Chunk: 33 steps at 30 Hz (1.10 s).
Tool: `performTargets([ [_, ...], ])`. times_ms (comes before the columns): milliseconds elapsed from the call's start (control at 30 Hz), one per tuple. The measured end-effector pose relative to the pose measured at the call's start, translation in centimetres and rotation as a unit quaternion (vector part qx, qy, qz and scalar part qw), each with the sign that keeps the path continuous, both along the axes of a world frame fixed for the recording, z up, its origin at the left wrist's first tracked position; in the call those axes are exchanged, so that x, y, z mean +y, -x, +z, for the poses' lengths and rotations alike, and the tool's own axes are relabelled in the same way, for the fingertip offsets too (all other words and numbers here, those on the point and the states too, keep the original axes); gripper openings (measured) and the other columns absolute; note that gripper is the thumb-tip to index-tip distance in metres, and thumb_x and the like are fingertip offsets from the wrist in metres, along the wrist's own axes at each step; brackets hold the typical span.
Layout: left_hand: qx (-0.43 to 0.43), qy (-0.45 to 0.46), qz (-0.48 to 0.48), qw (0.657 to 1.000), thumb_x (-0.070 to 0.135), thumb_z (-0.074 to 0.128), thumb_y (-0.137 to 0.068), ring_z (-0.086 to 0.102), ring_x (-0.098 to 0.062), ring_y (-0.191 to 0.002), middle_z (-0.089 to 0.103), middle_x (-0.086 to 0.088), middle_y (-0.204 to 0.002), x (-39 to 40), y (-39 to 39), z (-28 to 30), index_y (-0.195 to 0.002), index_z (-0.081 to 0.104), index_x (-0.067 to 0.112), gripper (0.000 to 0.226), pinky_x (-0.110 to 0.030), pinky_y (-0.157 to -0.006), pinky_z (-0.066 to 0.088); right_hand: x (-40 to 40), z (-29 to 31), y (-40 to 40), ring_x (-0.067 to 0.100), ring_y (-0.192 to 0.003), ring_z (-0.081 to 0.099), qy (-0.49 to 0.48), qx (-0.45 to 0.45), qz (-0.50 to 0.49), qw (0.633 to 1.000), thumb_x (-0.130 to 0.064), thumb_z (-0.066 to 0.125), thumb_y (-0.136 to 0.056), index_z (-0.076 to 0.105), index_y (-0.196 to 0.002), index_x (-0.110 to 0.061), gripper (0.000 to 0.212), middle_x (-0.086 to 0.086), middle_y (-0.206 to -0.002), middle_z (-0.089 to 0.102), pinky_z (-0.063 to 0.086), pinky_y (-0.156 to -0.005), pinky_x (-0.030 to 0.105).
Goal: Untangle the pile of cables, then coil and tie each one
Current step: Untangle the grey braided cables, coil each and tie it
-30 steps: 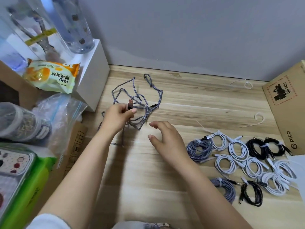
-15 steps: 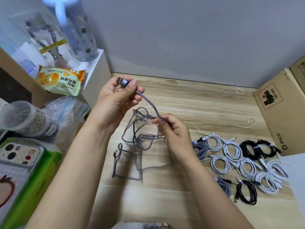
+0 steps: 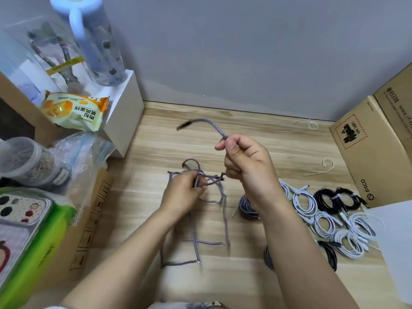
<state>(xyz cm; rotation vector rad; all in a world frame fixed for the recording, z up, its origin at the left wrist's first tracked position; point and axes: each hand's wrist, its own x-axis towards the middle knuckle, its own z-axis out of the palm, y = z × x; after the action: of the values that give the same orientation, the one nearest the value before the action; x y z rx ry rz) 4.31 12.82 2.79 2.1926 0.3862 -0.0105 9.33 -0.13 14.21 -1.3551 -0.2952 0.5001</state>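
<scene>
Many tied coils (image 3: 323,217) lie on the surface (image 3: 278,152); both hands, left (image 3: 182,192) and right (image 3: 247,166), pinch the last grey cable (image 3: 209,243), not yet coiled.

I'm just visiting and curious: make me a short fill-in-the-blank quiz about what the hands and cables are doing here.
1. The right hand pinches the grey braided cable near its free ____.
2. The left hand grips a bunch of the same cable's ____.
3. The tied white coils lie on the person's ____ side.
4. The table top looks like ____.

Missing words: end; loops; right; wood
</scene>
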Motion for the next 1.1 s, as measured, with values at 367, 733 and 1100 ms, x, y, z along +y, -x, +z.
performTargets([
  [367, -0.104, 0.489, 0.300, 0.813, 0.021, 0.021, -0.105, 0.068, -0.007, -0.060, 0.070, 0.003, -0.062, 10.5, -3.5, 0.9, -0.088, 0.049, 0.013, 0.033, -0.025, -0.057, 0.058, -5.4, 1.5, -1.3, 0.002, -0.040, 0.035, 0.198, -0.093, -0.161, 0.962, -0.016, 0.057, -0.091, 0.067, -0.076, -0.016, 0.019, -0.012, -0.039, 0.041, 0.026, -0.042, 0.007],
  [733, 0.117, 0.429, 0.365, 0.818, 0.009, 0.052, -0.094, 0.050, -0.012, -0.058, 0.046, -0.005, -0.076, 7.5, -3.4, -0.8, -0.098, 0.053, 0.005, 0.006, -0.021, -0.048, 0.044, -5.1, 2.1, -0.4, -0.001, -0.046, 0.048, 0.213, -0.127, -0.134, 0.959, -0.016, 0.057, -0.091, 0.068, -0.080, -0.013, 0.016, -0.022, -0.043, 0.051, 0.032, -0.047, 0.007],
  [1100, -0.179, 0.058, -0.165, 0.968, 0.046, 0.058, -0.082, 0.037, 0.007, -0.124, 0.044, 0.021, -0.128, 0.9, -1.4, 8.1, -0.119, 0.047, 0.039, 0.040, -0.010, -0.103, 0.026, -4.4, 2.1, 1.0, -0.003, -0.060, 0.057, 0.204, -0.131, -0.022, 0.970, -0.025, 0.070, -0.082, 0.071, -0.072, -0.023, 0.010, -0.005, -0.068, 0.070, 0.041, -0.061, 0.011],
])
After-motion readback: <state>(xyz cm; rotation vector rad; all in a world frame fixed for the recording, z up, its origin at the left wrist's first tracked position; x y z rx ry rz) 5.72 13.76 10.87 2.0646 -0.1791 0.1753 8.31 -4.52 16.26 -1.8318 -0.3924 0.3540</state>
